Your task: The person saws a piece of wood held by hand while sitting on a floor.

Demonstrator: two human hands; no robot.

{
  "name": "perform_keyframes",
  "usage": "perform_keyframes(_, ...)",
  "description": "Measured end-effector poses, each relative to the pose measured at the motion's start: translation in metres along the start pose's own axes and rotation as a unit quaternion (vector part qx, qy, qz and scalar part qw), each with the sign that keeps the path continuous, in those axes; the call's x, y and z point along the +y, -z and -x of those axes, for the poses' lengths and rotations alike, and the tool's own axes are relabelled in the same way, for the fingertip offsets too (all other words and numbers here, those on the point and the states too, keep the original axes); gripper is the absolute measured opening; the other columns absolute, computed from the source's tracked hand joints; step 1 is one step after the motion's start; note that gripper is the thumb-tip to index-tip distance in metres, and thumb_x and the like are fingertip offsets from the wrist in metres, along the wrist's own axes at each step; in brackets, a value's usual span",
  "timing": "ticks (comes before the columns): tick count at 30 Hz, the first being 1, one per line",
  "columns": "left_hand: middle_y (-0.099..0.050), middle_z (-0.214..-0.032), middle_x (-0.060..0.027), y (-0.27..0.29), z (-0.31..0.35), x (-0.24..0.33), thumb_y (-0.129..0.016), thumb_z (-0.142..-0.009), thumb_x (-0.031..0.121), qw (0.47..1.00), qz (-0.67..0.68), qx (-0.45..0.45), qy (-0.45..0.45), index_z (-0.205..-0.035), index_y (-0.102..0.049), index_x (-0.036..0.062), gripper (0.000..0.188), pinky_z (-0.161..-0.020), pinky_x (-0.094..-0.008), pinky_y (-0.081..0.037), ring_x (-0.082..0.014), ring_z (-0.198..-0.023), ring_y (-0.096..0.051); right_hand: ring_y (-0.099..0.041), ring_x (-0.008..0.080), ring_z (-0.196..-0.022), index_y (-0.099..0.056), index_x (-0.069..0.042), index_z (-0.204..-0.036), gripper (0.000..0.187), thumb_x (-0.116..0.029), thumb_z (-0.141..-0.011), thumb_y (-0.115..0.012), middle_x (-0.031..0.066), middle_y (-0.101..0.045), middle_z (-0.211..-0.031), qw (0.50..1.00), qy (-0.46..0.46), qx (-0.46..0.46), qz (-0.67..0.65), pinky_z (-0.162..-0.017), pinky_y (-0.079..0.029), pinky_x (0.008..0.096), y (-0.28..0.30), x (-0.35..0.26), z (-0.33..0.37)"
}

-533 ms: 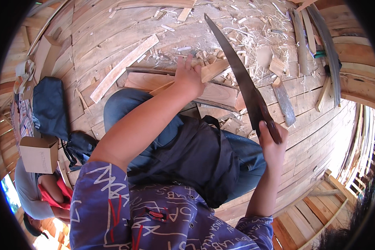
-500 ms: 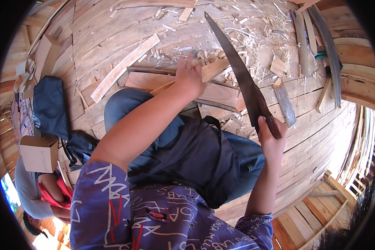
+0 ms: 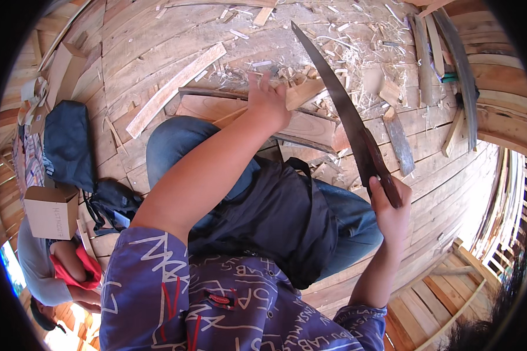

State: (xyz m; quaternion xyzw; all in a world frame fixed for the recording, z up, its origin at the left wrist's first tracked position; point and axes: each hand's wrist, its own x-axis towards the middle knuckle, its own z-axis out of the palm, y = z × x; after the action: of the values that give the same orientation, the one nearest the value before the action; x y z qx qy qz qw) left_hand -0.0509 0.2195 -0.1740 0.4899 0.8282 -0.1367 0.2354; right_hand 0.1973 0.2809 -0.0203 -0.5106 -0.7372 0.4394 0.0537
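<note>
My right hand (image 3: 391,202) is closed round the dark wooden handle of a handsaw (image 3: 338,96). The long grey blade slants up and left above the floor. My left hand (image 3: 269,106) lies over a narrow strip of wood (image 3: 303,93), its fingers stretched out away from me and slightly blurred. On either side of that hand the strip shows, lying aslant over a thicker wooden board (image 3: 316,130) on the floor in front of my bent legs. The saw blade is apart from the strip's far end.
Shavings and offcuts (image 3: 357,64) litter the plank floor. A pale curved board (image 3: 175,88) lies left, a rough wood piece (image 3: 398,140) right. A black bag (image 3: 70,146) and a cardboard box (image 3: 51,213) stand at left, near another person (image 3: 41,266) in grey and red.
My right hand and the handsaw have shifted slightly right and toward me. My left hand stays over the strip, its fingers moving a little.
</note>
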Motion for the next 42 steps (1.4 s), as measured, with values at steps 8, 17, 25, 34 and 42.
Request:
perform_keyframes(8,-0.043,-0.142,-0.0175,0.003,0.003,-0.004,-0.045,-0.091,0.048,1.000,0.010,-0.009,0.005,-0.138,-0.035,0.0001,0.067,-0.111,-0.0604,-0.003,-0.0305,-0.144,-0.013,-0.038,0.0059,-0.046,-0.049,-0.003,-0.059,0.036,-0.019,-0.086,-0.065,-0.0013,-0.044,-0.050,0.994,-0.103,0.015,-0.025,-0.043,-0.028,0.0249,0.059,0.010,0.078)
perform_keyframes(17,-0.039,-0.145,-0.0152,0.004,0.002,-0.001,-0.046,-0.091,0.046,1.000,-0.001,-0.002,-0.002,-0.137,-0.037,-0.0015,0.067,-0.111,-0.0602,-0.001,-0.0299,-0.144,-0.012,-0.040,0.0077,-0.044,-0.051,0.000,-0.058,0.041,-0.027,-0.084,-0.068,0.0009,-0.046,-0.047,0.996,-0.089,0.031,-0.003,-0.042,-0.028,0.0247,0.094,0.009,0.132)
perform_keyframes(25,-0.044,-0.141,-0.0119,0.002,0.002,-0.005,-0.047,-0.091,0.046,0.999,-0.026,0.024,-0.018,-0.134,-0.044,-0.0030,0.065,-0.112,-0.0584,0.001,-0.0304,-0.144,-0.013,-0.038,0.0068,-0.041,-0.052,0.001,-0.058,0.045,-0.033,-0.084,-0.067,0.0013,-0.044,-0.046,0.996,-0.080,0.047,0.001,-0.039,-0.025,0.0240,0.101,-0.001,0.115)
perform_keyframes(34,-0.047,-0.136,-0.0136,-0.007,-0.005,-0.010,-0.047,-0.091,0.046,0.998,-0.030,0.042,-0.020,-0.132,-0.046,-0.0050,0.066,-0.113,-0.0572,-0.001,-0.0319,-0.143,-0.014,-0.037,0.0060,-0.041,-0.052,0.001,-0.059,0.044,-0.031,-0.085,-0.067,0.0007,-0.044,-0.046,0.997,-0.067,0.036,-0.009,-0.040,-0.024,0.0236,0.106,-0.006,0.098)
perform_keyframes(42,-0.039,-0.143,-0.0188,0.007,-0.003,-0.010,-0.037,-0.094,0.052,0.999,-0.047,-0.006,-0.022,-0.136,-0.037,-0.0080,0.073,-0.114,-0.0545,-0.001,-0.0313,-0.145,-0.008,-0.039,0.0067,-0.044,-0.052,0.001,-0.059,0.045,-0.032,-0.085,-0.068,0.0002,-0.044,-0.047,0.997,-0.073,0.016,0.006,-0.042,-0.027,0.0246,0.109,-0.008,0.092)
